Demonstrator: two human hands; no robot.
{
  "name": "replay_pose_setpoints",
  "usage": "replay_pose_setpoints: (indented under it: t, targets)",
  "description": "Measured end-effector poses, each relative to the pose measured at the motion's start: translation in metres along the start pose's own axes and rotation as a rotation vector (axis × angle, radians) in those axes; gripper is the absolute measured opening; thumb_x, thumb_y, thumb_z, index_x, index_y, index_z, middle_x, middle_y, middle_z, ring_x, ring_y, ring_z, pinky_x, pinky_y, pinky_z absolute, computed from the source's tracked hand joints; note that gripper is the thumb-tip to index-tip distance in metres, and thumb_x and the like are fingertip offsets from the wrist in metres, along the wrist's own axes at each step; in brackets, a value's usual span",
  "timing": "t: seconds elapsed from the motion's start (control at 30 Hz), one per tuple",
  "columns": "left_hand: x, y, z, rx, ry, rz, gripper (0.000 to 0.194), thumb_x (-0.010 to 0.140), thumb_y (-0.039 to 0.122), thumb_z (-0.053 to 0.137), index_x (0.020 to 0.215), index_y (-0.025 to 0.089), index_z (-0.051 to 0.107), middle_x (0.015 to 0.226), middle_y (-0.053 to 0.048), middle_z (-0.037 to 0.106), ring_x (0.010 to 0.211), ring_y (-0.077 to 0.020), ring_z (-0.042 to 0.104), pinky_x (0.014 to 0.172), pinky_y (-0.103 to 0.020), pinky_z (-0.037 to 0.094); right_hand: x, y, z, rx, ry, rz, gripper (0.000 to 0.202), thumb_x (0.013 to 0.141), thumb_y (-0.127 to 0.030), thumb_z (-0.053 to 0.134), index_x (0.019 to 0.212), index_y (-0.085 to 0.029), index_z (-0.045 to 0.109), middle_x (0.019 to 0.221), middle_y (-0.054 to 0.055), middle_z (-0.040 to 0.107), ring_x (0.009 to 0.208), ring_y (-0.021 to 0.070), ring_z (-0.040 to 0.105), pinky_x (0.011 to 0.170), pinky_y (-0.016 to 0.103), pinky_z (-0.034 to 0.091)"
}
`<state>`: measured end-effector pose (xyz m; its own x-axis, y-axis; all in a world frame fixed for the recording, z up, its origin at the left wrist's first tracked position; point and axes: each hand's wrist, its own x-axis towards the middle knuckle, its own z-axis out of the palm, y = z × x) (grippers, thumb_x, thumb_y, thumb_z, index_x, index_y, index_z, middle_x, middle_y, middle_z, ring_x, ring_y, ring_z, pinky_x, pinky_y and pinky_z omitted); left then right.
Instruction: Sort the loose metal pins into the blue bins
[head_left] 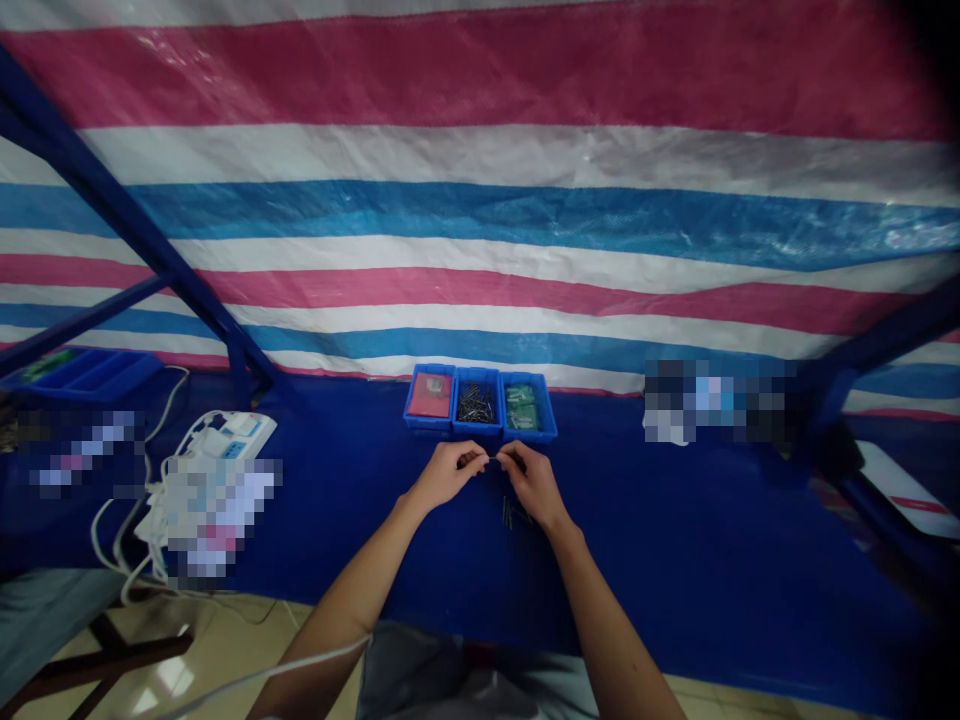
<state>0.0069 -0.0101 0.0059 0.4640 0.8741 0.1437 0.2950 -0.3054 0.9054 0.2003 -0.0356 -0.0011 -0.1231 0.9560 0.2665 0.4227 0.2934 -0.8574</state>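
My left hand (457,470) and my right hand (526,475) meet over the blue table, fingertips pinched close together. Between them spans a thin, pale, short piece (492,458), gripped at both ends; its exact kind is too small to make out. Just beyond my hands three blue bins stand side by side. The left bin (429,425) holds a flat red packet (430,396). Dark, thin screw-like pieces (475,402) fill the middle one, and green and pale small pieces (521,408) lie in the right one. Several thin dark pieces (508,513) lie beneath my right hand.
At the left lie a white power strip (244,435), tangled white cables (124,545) and a blue divided tray (97,375). Blue frame bars (142,225) slope down on both sides. A striped sheet (480,230) hangs behind the table (675,560). A white, flat object (904,490) sits far right.
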Motion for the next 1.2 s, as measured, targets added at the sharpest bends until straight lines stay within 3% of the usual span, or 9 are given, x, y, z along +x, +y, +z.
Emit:
replay_pose_setpoints:
  t: [0.6, 0.87, 1.2]
  targets:
    - [0.0004, -0.0034, 0.001, -0.007, 0.011, 0.0, 0.031, 0.095, 0.042, 0.057, 0.09, 0.014, 0.069, 0.076, -0.004, 0.071, 0.066, -0.0145, 0.065, 0.066, -0.023, 0.048, -0.0007, -0.0031, -0.0001, -0.035, 0.017, 0.026, 0.042, 0.1, -0.043, 0.047, 0.066, -0.019, 0.052, 0.059, -0.003, 0.051, 0.055, 0.0121, 0.047, 0.055, 0.025, 0.035]
    - [0.0002, -0.0025, 0.0, -0.009, 0.018, -0.001, 0.029, 0.096, 0.04, 0.055, 0.091, 0.014, 0.068, 0.076, -0.004, 0.071, 0.067, -0.0144, 0.065, 0.067, -0.023, 0.049, -0.0026, -0.0026, 0.001, 0.058, -0.01, 0.034, 0.02, 0.094, -0.039, 0.058, 0.094, -0.02, 0.063, 0.07, -0.001, 0.061, 0.057, 0.0134, 0.051, 0.056, 0.025, 0.038]
    - [0.0003, -0.0046, 0.001, -0.023, 0.022, -0.001, 0.029, 0.096, 0.04, 0.056, 0.092, 0.015, 0.069, 0.076, -0.004, 0.071, 0.067, -0.0147, 0.065, 0.068, -0.024, 0.049, -0.0015, 0.0005, 0.0011, 0.06, -0.008, 0.009, 0.019, 0.096, -0.034, 0.053, 0.091, -0.02, 0.065, 0.069, 0.0, 0.06, 0.062, 0.0158, 0.055, 0.061, 0.026, 0.04]
